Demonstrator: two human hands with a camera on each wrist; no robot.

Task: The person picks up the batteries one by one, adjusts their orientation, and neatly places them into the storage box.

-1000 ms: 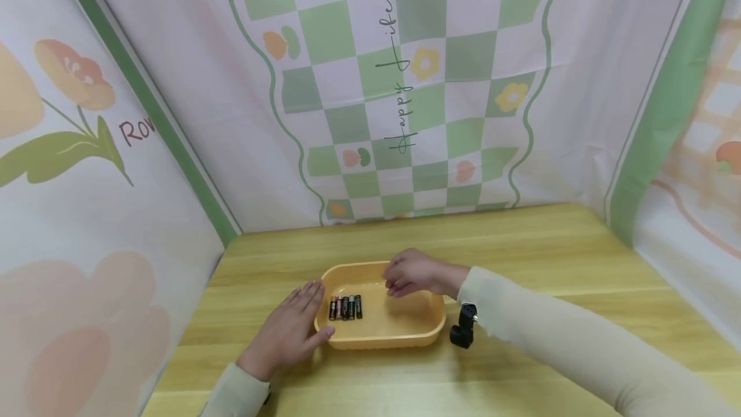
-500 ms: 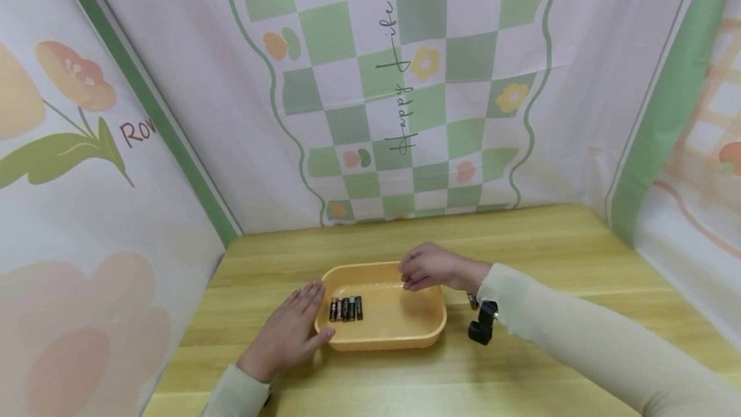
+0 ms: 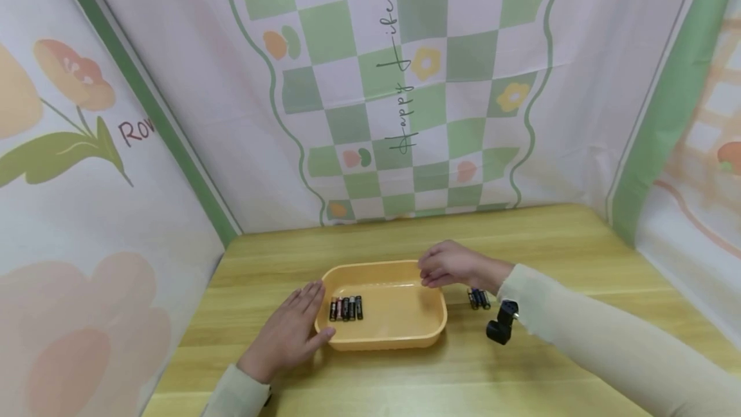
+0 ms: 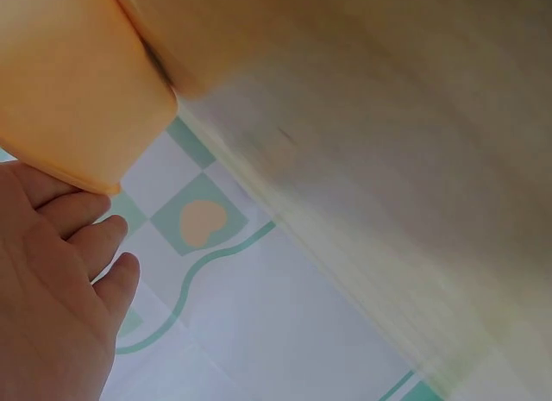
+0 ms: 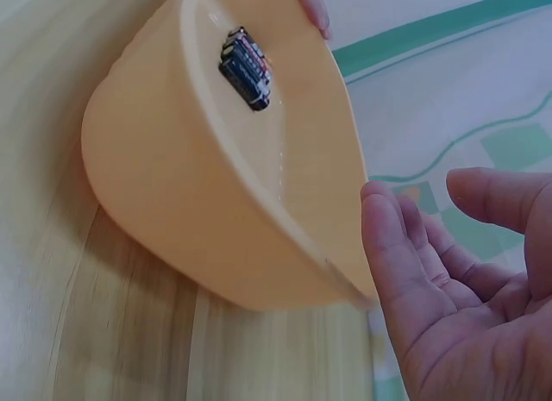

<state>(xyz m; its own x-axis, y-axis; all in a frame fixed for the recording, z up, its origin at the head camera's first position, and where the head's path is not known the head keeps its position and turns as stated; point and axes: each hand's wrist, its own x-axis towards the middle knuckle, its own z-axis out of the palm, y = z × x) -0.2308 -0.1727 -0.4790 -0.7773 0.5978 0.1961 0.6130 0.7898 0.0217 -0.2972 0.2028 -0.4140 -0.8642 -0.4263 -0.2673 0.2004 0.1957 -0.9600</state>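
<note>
Right hand [image 3: 453, 265]: thumb and fingers apart, holding nothing, at the tray's far right corner. Left hand [image 3: 291, 332]: fingers extended, touching the left end. Tray [image 3: 389, 315]: yellow-orange, glossy, rounded corners, raised walls. Batteries in the tray [image 3: 345, 308]: five slim dark cylinders, one pinkish, lying side by side at the left. Loose batteries [image 3: 478, 299]: a small dark-and-blue cluster, right of the tray. Table [image 3: 266, 262]: pale wood grain.
</note>
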